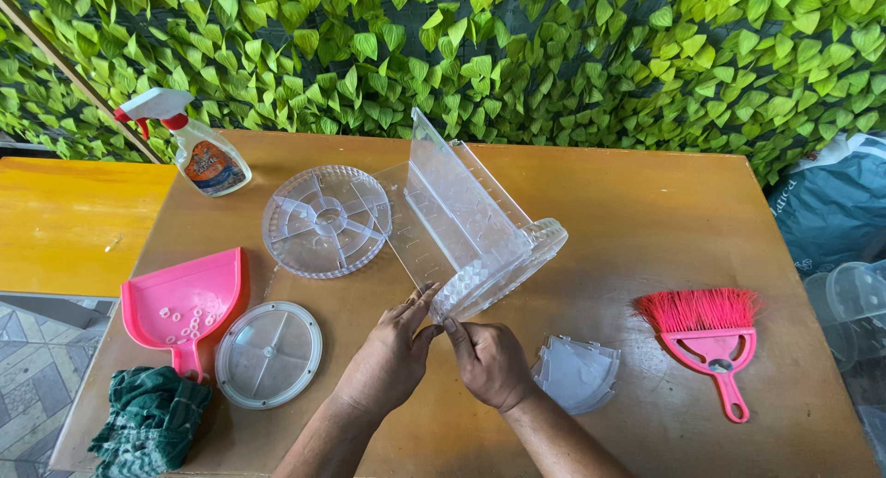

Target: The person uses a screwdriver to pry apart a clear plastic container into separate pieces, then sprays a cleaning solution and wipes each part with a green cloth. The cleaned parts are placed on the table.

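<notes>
My left hand [392, 353] steadies the clear divider rack [461, 229], tipped on the worktop [628, 210]; right hand [489, 360] fingers pinch its rim, I think. Squeeze unevenly and a panel could pop loose.

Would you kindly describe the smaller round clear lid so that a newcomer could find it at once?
Start at the wooden table and go to its near left corner, where a green cloth lies. Just right of the pink dustpan lies the round clear lid, flat on the wood. It is smaller and plainer than the ribbed clear tray farther back.
</notes>
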